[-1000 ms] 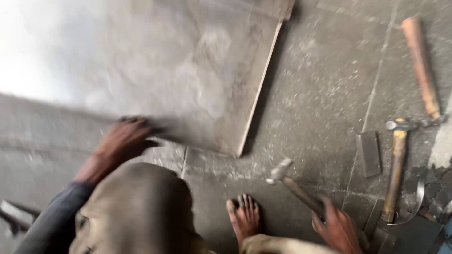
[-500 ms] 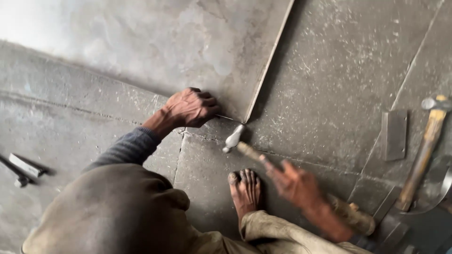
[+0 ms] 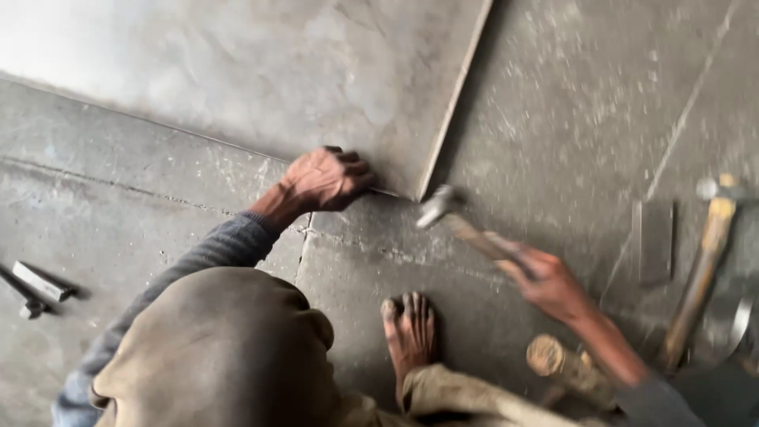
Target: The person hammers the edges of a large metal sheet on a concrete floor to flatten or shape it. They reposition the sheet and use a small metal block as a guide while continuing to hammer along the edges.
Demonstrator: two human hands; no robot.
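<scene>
A large grey metal sheet (image 3: 261, 71) lies on the concrete floor, its near corner at the centre of the view. My left hand (image 3: 326, 180) rests with curled fingers on the sheet's near edge, close to that corner. My right hand (image 3: 548, 282) grips the wooden handle of a hammer (image 3: 443, 207). The hammer's metal head hangs blurred just right of the sheet's corner, a little above the floor. My bare foot (image 3: 409, 332) is planted on the floor below the hammer.
A second hammer with a wooden handle (image 3: 704, 261) and a flat metal piece (image 3: 655, 241) lie at the right. A short wooden stub (image 3: 557, 362) sits near my right forearm. A small metal tool (image 3: 38, 286) lies at the left edge.
My right hand picked the hammer up from the floor at the right and swung it towards the sheet's corner. My left hand moved along the sheet's edge to that corner.
</scene>
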